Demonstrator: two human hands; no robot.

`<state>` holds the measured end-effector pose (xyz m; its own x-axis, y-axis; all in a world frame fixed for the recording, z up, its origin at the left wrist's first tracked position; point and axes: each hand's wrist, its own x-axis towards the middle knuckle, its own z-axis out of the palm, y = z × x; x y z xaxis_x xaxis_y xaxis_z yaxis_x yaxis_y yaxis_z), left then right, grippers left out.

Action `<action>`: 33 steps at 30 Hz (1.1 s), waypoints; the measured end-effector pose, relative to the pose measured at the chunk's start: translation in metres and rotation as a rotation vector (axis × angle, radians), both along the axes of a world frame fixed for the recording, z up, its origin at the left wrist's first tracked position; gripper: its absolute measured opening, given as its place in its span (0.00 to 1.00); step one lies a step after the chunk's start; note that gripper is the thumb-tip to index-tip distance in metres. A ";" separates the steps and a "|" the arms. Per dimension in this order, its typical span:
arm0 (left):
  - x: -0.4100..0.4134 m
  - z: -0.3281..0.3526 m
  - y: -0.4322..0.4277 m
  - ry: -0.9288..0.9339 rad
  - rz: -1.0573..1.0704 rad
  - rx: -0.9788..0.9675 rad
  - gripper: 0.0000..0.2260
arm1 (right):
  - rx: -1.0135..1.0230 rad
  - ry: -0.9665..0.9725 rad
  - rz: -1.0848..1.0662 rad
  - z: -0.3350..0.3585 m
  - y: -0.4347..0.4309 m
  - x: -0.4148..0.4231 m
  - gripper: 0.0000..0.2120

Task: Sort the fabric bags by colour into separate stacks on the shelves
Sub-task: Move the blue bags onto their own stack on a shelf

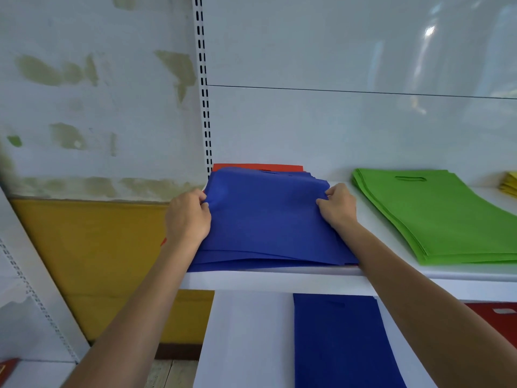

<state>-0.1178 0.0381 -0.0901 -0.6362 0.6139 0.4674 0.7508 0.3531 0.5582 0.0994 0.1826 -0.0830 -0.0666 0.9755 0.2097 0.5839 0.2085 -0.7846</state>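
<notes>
Up on the upper shelf (279, 281), the blue bags (268, 219) lie in a loose, fanned pile, their side edges pinched by the left hand (188, 217) and the right hand (338, 208). Red bags (257, 166) peek out behind them. Just right sits a neat green stack (436, 217), then yellow bags (510, 183) at the frame's edge. On the lower shelf (246, 331), a dark blue bag (341, 340) lies flat, a red bag (492, 317) beside it.

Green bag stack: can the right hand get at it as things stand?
Probably yes: only bare shelf separates the right hand from the green stack, though it would first have to release the blue bags it pinches.
</notes>
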 end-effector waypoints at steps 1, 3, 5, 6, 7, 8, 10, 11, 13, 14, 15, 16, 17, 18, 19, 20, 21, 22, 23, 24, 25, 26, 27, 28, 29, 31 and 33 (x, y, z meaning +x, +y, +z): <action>0.001 0.001 0.000 0.000 -0.001 -0.026 0.11 | 0.011 -0.036 0.005 -0.001 0.000 0.000 0.02; 0.002 0.002 0.000 -0.008 -0.009 -0.063 0.13 | 0.050 -0.087 0.005 -0.003 0.003 0.001 0.14; 0.003 0.003 -0.001 -0.011 -0.028 -0.067 0.14 | 0.106 -0.116 -0.009 -0.004 0.002 0.002 0.16; 0.004 0.002 -0.001 -0.006 -0.035 -0.068 0.14 | 0.119 -0.102 -0.015 -0.003 0.001 0.002 0.11; 0.004 0.002 -0.002 0.003 -0.040 -0.079 0.14 | 0.140 -0.086 -0.013 -0.003 -0.001 0.001 0.04; 0.003 0.001 -0.002 0.015 -0.047 -0.099 0.14 | 0.153 -0.082 -0.011 -0.003 -0.003 0.001 0.04; 0.001 0.002 0.000 0.034 -0.072 -0.160 0.15 | 0.147 -0.098 0.016 -0.003 -0.004 0.000 0.12; -0.001 0.004 0.001 0.045 -0.086 -0.198 0.17 | 0.141 -0.104 0.029 -0.002 -0.004 0.000 0.16; -0.003 0.006 0.004 0.088 -0.103 -0.271 0.18 | 0.144 -0.202 0.048 -0.002 -0.005 -0.002 0.17; -0.002 0.006 0.005 0.114 -0.105 -0.285 0.19 | 0.173 -0.285 0.054 -0.002 -0.005 -0.002 0.16; -0.001 0.005 0.005 0.139 -0.102 -0.279 0.19 | 0.217 -0.364 0.056 -0.003 -0.004 -0.003 0.16; 0.000 0.004 0.005 0.160 -0.095 -0.252 0.19 | 0.261 -0.416 0.053 -0.004 -0.004 -0.004 0.15; 0.001 0.003 0.004 0.174 -0.087 -0.209 0.19 | 0.310 -0.440 0.049 -0.004 -0.004 -0.005 0.15; 0.002 0.002 0.003 0.189 -0.084 -0.155 0.19 | 0.356 -0.440 0.049 -0.004 -0.004 -0.004 0.15; 0.003 0.002 0.001 0.209 -0.087 -0.105 0.19 | 0.395 -0.419 0.050 -0.003 -0.004 -0.004 0.16; 0.004 0.003 -0.001 0.232 -0.094 -0.058 0.18 | 0.415 -0.380 0.054 -0.002 -0.004 -0.004 0.18; 0.003 0.005 -0.004 0.249 -0.104 -0.020 0.18 | 0.422 -0.327 0.060 0.001 -0.005 -0.003 0.19; 0.003 0.007 -0.007 0.253 -0.113 0.014 0.18 | 0.416 -0.266 0.067 0.006 -0.007 -0.001 0.20; 0.003 0.010 -0.011 0.244 -0.122 0.040 0.18 | 0.407 -0.198 0.073 0.012 -0.009 0.002 0.20; 0.006 0.014 -0.014 0.231 -0.136 0.060 0.18 | 0.395 -0.136 0.076 0.020 -0.013 0.006 0.21; 0.009 0.019 -0.016 0.217 -0.159 0.067 0.19 | 0.377 -0.091 0.075 0.027 -0.017 0.012 0.22; 0.016 0.025 -0.017 0.195 -0.187 0.064 0.19 | 0.348 -0.066 0.076 0.034 -0.020 0.020 0.22; 0.024 0.031 -0.018 0.164 -0.217 0.055 0.20 | 0.305 -0.058 0.078 0.040 -0.022 0.030 0.23; 0.034 0.035 -0.017 0.135 -0.245 0.043 0.20 | 0.244 -0.071 0.083 0.044 -0.024 0.042 0.24; 0.046 0.037 -0.017 0.116 -0.269 0.029 0.20 | 0.180 -0.097 0.085 0.047 -0.026 0.055 0.24; 0.071 0.035 -0.017 0.105 -0.313 -0.008 0.19 | 0.116 -0.123 0.072 0.048 -0.035 0.086 0.24; 0.100 0.030 -0.017 0.102 -0.364 -0.026 0.19 | 0.154 -0.083 0.045 0.047 -0.050 0.122 0.25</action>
<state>-0.0176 0.0210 -0.0604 -0.3247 0.8039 0.4983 0.8813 0.0659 0.4680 0.2215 0.1329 -0.0361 -0.1324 0.9280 0.3482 0.6326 0.3496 -0.6911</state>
